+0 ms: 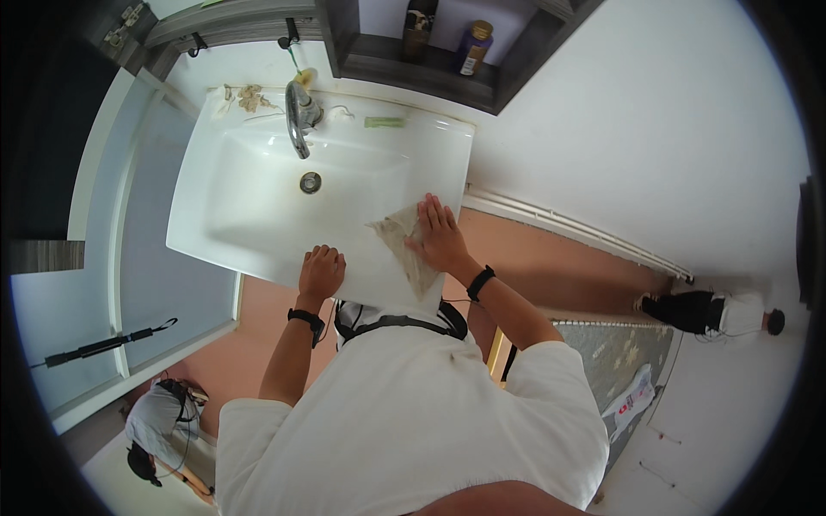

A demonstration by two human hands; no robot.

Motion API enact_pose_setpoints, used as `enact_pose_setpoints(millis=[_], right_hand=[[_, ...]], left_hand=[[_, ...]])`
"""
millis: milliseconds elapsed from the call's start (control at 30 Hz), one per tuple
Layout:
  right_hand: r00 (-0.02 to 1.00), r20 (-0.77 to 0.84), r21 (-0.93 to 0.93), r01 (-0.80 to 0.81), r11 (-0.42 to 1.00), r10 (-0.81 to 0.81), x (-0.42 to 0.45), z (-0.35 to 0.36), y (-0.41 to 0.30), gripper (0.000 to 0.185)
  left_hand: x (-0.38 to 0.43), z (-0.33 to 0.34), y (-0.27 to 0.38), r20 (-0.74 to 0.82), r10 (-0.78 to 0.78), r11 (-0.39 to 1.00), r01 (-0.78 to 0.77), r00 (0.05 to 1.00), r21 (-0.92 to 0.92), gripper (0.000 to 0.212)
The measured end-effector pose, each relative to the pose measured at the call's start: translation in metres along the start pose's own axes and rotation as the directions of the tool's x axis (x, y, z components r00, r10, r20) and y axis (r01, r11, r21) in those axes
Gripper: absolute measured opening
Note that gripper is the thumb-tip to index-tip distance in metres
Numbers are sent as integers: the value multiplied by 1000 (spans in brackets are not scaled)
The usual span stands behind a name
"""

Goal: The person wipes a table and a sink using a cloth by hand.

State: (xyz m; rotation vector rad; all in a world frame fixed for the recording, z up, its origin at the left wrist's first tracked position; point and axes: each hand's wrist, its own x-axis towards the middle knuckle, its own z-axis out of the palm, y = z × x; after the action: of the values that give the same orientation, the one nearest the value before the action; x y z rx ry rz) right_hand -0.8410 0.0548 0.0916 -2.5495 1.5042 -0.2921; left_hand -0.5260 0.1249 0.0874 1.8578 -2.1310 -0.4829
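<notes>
My right hand [439, 235] lies with its fingers stretched on a stained, pale cloth [406, 242], pressing it on the right part of the white washbasin [258, 238]. The front edge of the basin is under my left hand [321, 274], whose fingers are curled over the rim; no object shows in it. A chrome faucet [299, 119] stands at the back of the basin, above the round metal drain [310, 183]. On the back ledge lie a crumpled brown scrap [253, 99] and a flat green strip [384, 122].
A dark wood-grain shelf [419, 77] holding a purple bottle [474, 48] hangs behind the basin. White pipes [568, 226] run along the wall at right. One person [161, 419] bends at lower left; another person [716, 314] stands far right. A glass partition [174, 226] borders the left.
</notes>
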Motion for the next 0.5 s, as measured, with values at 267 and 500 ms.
enact_pose_setpoints(millis=[267,500], right_hand=[[985,-133,-183,-137,974,114,71,11,43,82],[981,-150,-127,-138,982,119,83,17,53,68]], left_hand=[[0,0,1,-27,2,1000,-1,1000,8,16],[-2,-2,2,-21,1,1000,-2,1000,-5,12]])
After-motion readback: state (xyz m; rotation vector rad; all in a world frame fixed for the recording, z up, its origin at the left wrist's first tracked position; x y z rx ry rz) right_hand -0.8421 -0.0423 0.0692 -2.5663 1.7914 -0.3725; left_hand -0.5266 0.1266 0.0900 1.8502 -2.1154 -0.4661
